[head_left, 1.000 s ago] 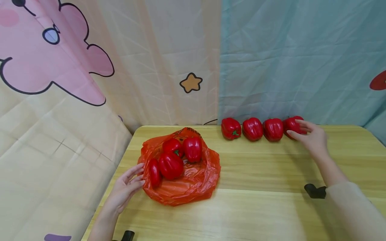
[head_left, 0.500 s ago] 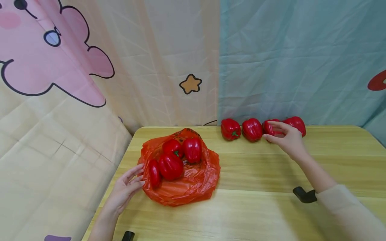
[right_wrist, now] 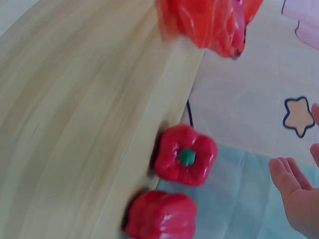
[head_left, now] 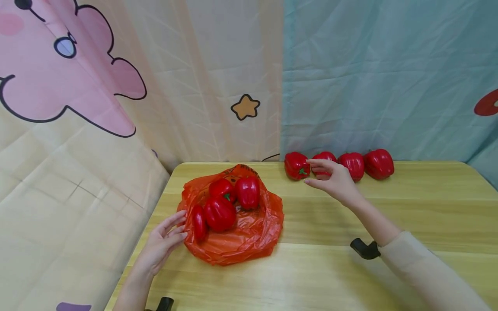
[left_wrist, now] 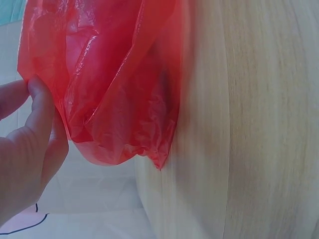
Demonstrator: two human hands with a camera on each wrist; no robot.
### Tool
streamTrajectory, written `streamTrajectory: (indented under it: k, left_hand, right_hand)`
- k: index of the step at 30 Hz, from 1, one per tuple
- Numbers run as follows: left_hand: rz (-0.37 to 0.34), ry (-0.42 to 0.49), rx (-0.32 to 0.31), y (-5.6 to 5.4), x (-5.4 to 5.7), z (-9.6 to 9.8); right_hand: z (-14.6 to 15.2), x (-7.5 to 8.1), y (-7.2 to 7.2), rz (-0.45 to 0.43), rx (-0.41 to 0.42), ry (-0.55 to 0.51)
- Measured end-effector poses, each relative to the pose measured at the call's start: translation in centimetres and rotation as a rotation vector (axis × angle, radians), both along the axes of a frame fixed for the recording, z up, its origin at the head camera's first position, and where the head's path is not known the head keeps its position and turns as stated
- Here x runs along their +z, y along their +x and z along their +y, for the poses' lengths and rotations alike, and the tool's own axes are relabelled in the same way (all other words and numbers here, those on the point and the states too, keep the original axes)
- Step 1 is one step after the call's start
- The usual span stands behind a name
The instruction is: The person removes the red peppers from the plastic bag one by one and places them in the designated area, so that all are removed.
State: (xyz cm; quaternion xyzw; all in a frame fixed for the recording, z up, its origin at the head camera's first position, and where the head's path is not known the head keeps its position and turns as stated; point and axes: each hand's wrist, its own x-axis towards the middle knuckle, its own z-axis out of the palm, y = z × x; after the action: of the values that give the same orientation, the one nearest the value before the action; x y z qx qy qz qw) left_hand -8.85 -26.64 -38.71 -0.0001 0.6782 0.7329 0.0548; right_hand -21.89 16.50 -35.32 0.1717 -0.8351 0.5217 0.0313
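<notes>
An orange-red plastic bag [head_left: 253,248] lies with its mouth spread on the left half of the table. Several red bell peppers [head_left: 220,214] rest inside. My left hand [head_left: 161,242] is at the bag's left side, its fingertips on the plastic; the left wrist view shows those fingertips [left_wrist: 35,85] against the bag's edge. Along the back edge, several more red bell peppers stand in a row. My right hand [head_left: 334,179] hovers before this row, thumb and fingers apart, nothing between them. It partly hides the second pepper [head_left: 324,156], its fingertips beside the leftmost pepper [head_left: 296,166] with the green stem.
The wooden table [head_left: 323,268] ends at the back against a printed curtain [head_left: 350,86]. A black curved piece [head_left: 365,249] sits at my right wrist, and another black piece [head_left: 165,303] at my left.
My right hand has swept left along the row, from the rightmost pepper to beside the leftmost one. My left hand, the bag and the peppers stay in place.
</notes>
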Motion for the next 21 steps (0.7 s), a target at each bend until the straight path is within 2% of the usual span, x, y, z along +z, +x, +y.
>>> streamTrajectory:
  k: [8, 21]
  left_hand:
    - [0.011, 0.013, -0.008, 0.0, 0.0, 0.0]
    - [0.002, -0.001, 0.007, 0.0, 0.0, 0.2]
  right_hand:
    - [-3.8, -0.1, -0.2, -0.010, 0.095, -0.047]
    - [-8.6, -1.2, -0.6, -0.063, 0.211, -0.038]
